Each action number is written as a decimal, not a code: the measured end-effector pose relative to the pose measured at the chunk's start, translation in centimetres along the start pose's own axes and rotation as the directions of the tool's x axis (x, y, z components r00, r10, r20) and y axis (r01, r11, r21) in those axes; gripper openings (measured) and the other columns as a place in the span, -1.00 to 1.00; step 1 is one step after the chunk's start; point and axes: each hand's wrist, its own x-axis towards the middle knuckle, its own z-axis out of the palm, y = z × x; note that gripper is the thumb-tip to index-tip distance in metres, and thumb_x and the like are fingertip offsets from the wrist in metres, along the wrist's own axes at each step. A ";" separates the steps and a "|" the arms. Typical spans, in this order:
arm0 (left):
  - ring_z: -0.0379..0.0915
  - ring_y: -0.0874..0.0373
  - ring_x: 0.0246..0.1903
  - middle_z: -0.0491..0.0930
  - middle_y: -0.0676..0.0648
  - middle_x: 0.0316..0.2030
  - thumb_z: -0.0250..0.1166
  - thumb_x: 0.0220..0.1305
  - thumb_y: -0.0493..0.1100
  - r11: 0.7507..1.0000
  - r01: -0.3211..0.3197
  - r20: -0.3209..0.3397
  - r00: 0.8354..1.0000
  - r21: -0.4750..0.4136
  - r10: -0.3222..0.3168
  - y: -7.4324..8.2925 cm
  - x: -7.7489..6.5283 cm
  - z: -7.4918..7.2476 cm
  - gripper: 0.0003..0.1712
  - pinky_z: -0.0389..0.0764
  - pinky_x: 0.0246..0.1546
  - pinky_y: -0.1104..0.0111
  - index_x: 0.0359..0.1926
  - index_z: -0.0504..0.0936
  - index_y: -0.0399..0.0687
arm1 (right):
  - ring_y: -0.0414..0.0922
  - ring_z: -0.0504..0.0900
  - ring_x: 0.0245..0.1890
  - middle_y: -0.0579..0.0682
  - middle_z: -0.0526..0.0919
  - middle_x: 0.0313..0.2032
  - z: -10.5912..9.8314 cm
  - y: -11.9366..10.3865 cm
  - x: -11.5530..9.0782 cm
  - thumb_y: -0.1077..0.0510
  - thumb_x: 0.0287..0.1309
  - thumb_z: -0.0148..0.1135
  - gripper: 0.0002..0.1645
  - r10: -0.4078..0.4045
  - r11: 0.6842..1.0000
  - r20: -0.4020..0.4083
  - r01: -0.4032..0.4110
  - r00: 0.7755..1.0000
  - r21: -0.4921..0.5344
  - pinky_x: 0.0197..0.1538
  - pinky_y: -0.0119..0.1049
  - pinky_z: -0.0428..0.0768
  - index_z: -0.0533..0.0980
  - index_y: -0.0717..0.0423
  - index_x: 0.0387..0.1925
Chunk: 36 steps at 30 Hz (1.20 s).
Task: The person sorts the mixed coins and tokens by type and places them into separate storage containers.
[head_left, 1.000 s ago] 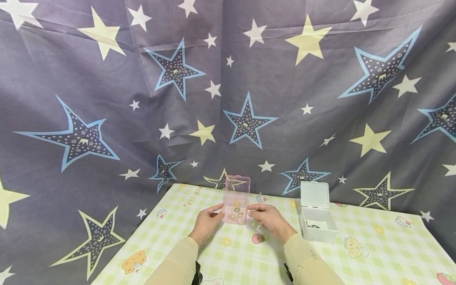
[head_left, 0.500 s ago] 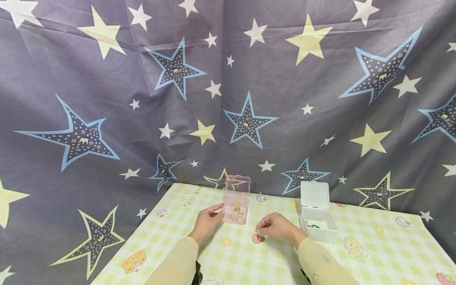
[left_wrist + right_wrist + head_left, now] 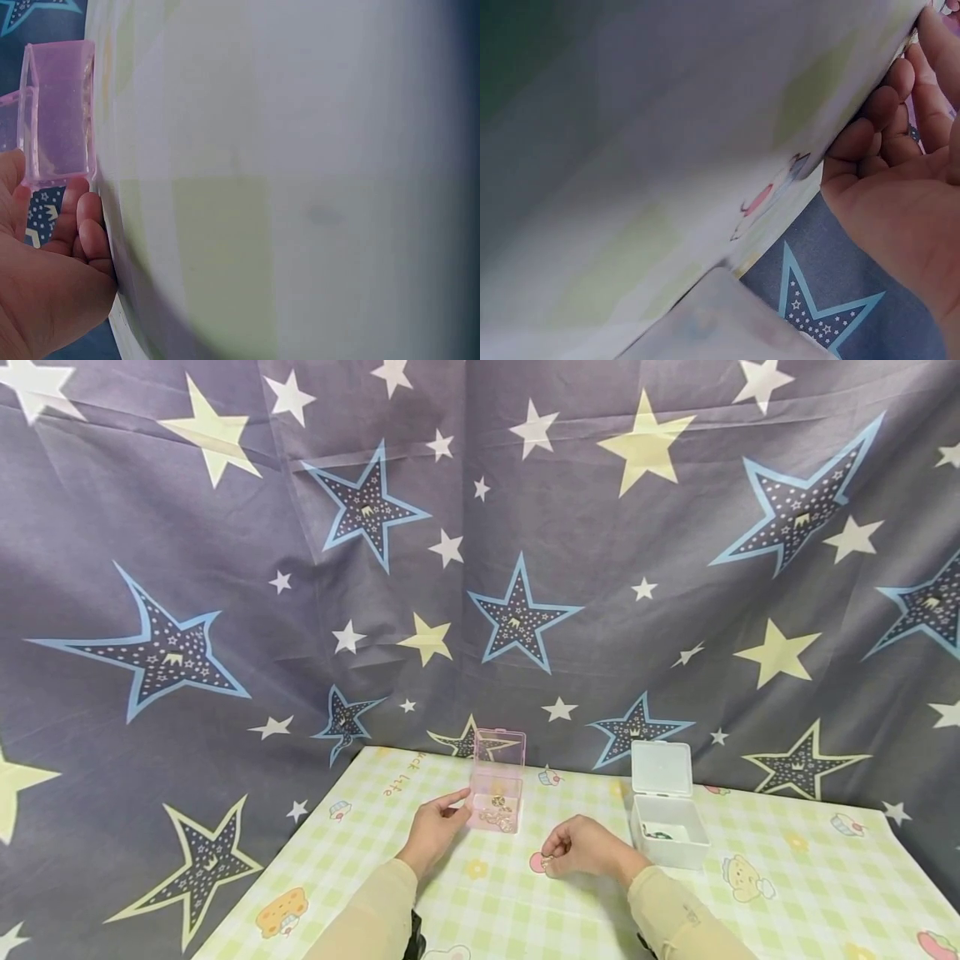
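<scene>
A see-through pink plastic box (image 3: 483,824) stands on the table with its lid raised, several gold-coloured trinkets (image 3: 497,817) lying inside. My left hand (image 3: 433,831) holds the box at its left side; the left wrist view has the thumb and fingertips at the near end of the pink box (image 3: 60,112). To the right of it, low over the tablecloth, my right hand (image 3: 587,847) pinches a small gold-coloured trinket (image 3: 547,861), mostly covered by the fingers. In the right wrist view the right hand's (image 3: 900,127) thumb and index finger meet close to the cloth.
A white box (image 3: 671,852) with its lid up stands right of my right forearm, with a small dark green item (image 3: 658,835) inside. The checked tablecloth (image 3: 420,927) has printed cartoons. A dark star-patterned curtain (image 3: 420,577) hangs behind the table.
My right hand has let go of the pink box's right side, moved right and towards me, and taken the small trinket on the cloth. The left hand has stayed at the box.
</scene>
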 end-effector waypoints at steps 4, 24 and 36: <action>0.65 0.13 -0.13 0.79 -0.16 -0.06 0.39 0.48 -0.05 1.000 -0.003 -0.002 1.000 0.001 0.003 0.2 -0.1 0.0 -0.55 0.57 -0.27 0.41 0.33 0.71 0.02 | -0.28 0.49 -0.41 -0.09 0.68 -0.44 0.1 -0.2 0.1 0.29 0.03 0.60 -0.83 0.000 0.999 -0.004 0.000 1.000 -0.046 -0.25 -0.44 0.48 0.73 0.17 -0.32; 0.66 0.16 -0.15 0.79 -0.16 -0.07 0.39 0.48 -0.05 1.000 -0.011 -0.001 1.000 -0.006 0.011 0.2 -0.2 -0.1 -0.55 0.58 -0.27 0.42 0.32 0.71 0.01 | -0.26 0.44 -0.46 -0.16 0.57 -0.54 0.2 -0.6 0.5 0.30 -0.03 0.63 -0.78 0.023 0.993 -0.031 -0.026 0.999 -0.118 -0.29 -0.38 0.46 0.66 0.14 -0.44; 0.60 0.20 -0.23 0.78 -0.15 -0.13 0.38 0.48 -0.08 1.000 -0.007 -0.007 1.000 -0.005 0.007 0.2 -0.1 0.0 -0.55 0.55 -0.30 0.43 0.32 0.71 0.01 | -0.24 0.64 -0.19 0.01 0.87 -0.16 -0.3 0.4 0.3 0.24 0.26 0.42 -0.88 0.055 0.997 -0.039 -0.053 0.998 0.061 -0.07 -0.30 0.62 0.81 0.13 -0.21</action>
